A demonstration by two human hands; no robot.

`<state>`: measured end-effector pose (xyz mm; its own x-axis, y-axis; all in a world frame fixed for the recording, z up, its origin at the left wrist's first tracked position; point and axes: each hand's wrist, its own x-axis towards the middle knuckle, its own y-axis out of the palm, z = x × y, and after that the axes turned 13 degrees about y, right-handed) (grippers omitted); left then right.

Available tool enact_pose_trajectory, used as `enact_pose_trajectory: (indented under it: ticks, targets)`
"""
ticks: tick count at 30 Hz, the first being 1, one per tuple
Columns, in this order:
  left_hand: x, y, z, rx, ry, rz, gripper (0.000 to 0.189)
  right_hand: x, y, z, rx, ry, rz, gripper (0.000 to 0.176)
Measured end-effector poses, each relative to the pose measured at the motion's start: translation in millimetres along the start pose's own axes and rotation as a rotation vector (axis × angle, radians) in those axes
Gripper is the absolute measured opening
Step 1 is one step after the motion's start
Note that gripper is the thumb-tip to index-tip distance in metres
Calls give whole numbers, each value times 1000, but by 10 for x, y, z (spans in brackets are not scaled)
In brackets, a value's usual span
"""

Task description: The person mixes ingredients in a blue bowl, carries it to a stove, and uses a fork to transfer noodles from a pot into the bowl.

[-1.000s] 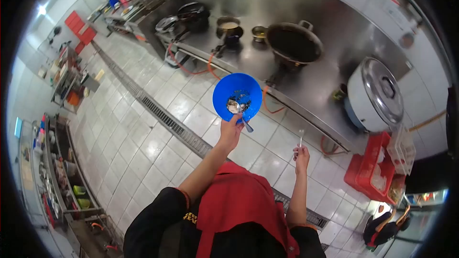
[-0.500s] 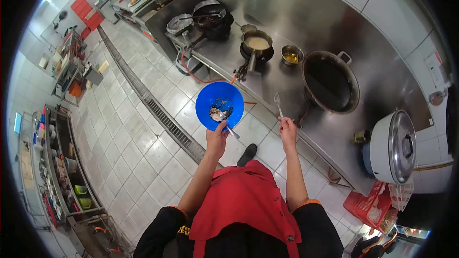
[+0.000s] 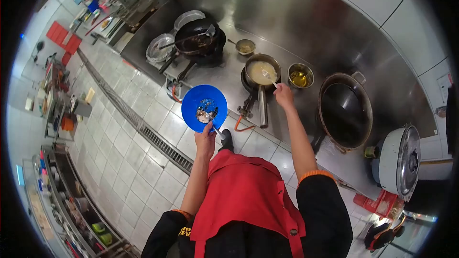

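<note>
My left hand (image 3: pixel 205 139) is closed on the near rim of a blue bowl (image 3: pixel 191 100), held over the floor. Inside the bowl lie a pale lump and dark bits, with a spoon (image 3: pixel 217 133) whose handle sticks out over the rim beside my thumb. My right hand (image 3: pixel 284 94) grips a fork (image 3: pixel 270 79) by its handle. The fork's tines reach into the pale, cloudy liquid of a saucepan (image 3: pixel 262 67) standing on a burner. The saucepan's long metal handle points toward me. Just right of it sits a small metal bowl of yellow oil (image 3: pixel 300 75).
A wide pan of dark liquid (image 3: pixel 345 110) stands on the right of the steel counter, near a lidded white pot (image 3: pixel 399 162). Further left are a black wok (image 3: pixel 197 38) with a ladle and a small strainer (image 3: pixel 245 47). A drain grate (image 3: pixel 138 123) crosses the tiled floor.
My right hand has moved forward from the counter edge, bringing the fork into the saucepan. The view has shifted closer to the counter. My left hand still holds the blue bowl.
</note>
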<state>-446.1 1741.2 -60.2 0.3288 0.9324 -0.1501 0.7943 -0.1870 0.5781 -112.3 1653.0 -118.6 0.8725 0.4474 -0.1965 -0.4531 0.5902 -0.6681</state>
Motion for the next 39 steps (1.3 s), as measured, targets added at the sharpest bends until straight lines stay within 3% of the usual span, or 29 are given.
enact_pose_trajectory:
  ticks: [3,5,7,9,12,14,15,17,21,23,25,27,30,31,32,34,36,39]
  targets:
    - [596,-12,-51,32,-65,53,47,334,167,159,-225,101,-130,26]
    - [899,23,-151,44,-76,86,48,143,23,287,-112,159,-139,30]
    - [1190,50,-211,58,-78,118,48,-133,-38,327,6,294,-202,45]
    - [1441,59,-227,92,-149,173,49,-384,137,-68,-23,416,-217,62]
    - [1763,116,-106,122,-220,237,48,-823,177,-137,25,525,-51,63]
    - [1890,135,-15,167,-278,262,45,-1025,206,-31,389,702,249,45]
    - [1961,105,53,175,-291,265,45,-1075,221,29,393,716,247,45]
    - [2092,67,194,207,-332,335,42,-1129,255,117,756,778,391,34]
    - [2122,193,234,156,-370,358,40,-1144,443,-32,813,756,303,24]
    - [2187,145,303,155,-410,384,42,-1136,435,-55,798,758,296,30]
    - [2214,123,352,186,-420,365,42,-1186,349,106,834,867,263,45]
    - [2225,106,344,270,-405,404,41,-1208,390,-45,860,873,334,71]
    - [2547,-202,655,213,-513,439,41,-1218,626,-268,937,731,304,48]
    - [2419,-3,516,200,-477,412,42,-1124,726,-369,745,740,328,49]
    - [2280,263,273,311,-561,353,44,-1162,664,-220,788,735,245,48]
    - [2570,-59,564,122,-537,449,46,-1188,495,4,840,729,132,48]
    - [2533,-43,503,122,-511,547,49,-1176,443,65,685,689,292,49]
    - [2458,88,412,172,-517,584,49,-1188,391,160,667,661,220,50]
